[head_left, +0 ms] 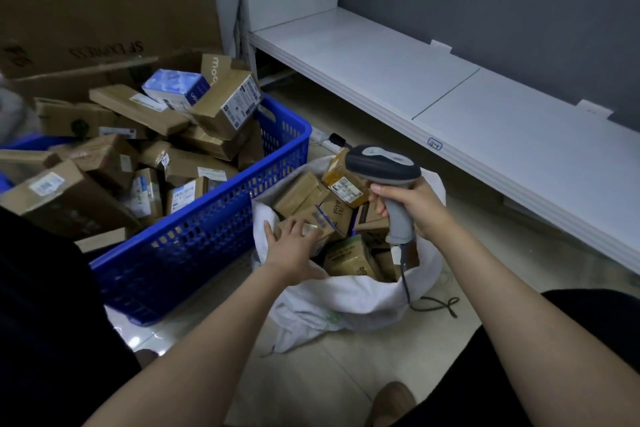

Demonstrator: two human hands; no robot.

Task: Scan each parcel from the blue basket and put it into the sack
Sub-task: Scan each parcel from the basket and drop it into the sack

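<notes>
A person's left hand (292, 246), fingers spread and nearly flat, lies on a parcel (322, 230) at the near-left rim of the white sack (346, 295), which is heaped to its mouth. The right hand (415, 204) is wrapped round the handle of a scanner (382, 166) above the sack's far side, and its cable (438, 305) trails over the rim to the floor. The slack rim could let the parcel slide out, and the cable could snag on boxes. Beyond, the blue basket (207, 239) is piled high, and its far-corner stack looks liable to topple.
</notes>
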